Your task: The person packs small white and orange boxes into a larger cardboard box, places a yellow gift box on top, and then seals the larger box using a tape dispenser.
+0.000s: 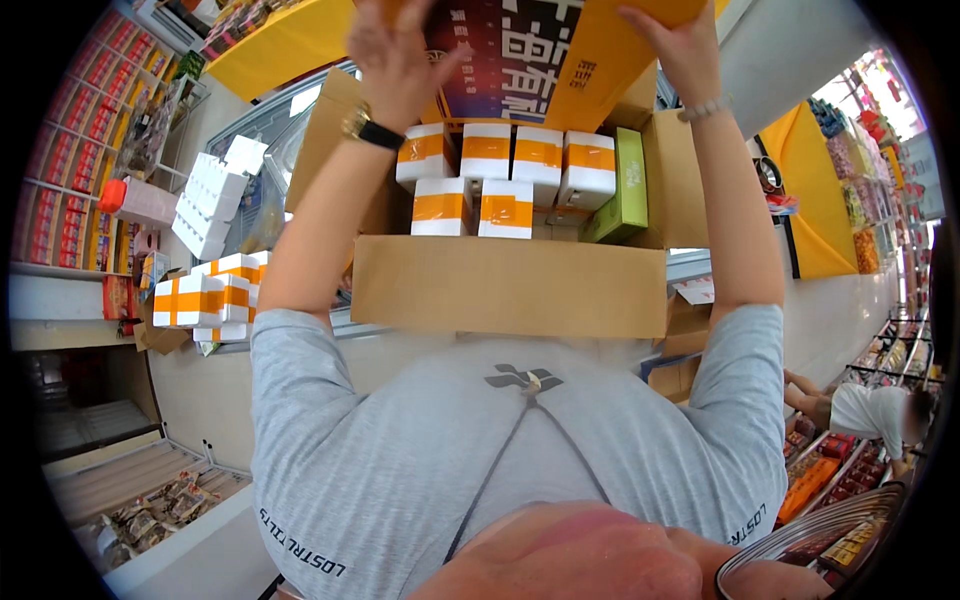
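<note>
A printed gift box in yellow, dark red and blue, bearing large white writing, is above the far part of an open cardboard carton. My right hand grips the gift box's right side, thumb on its front. Blurred, my left hand is at its left side with the thumb across the face; whether it grips is unclear. Inside the carton, several white boxes banded with orange tape stand in two rows. A green box stands upright along the carton's right wall.
More orange-taped white boxes are stacked at left, near white foam pieces. The carton is over a glass-topped chest. Packed shelves line the far left. Another person is at right, beside goods racks. A yellow-draped table stands beyond.
</note>
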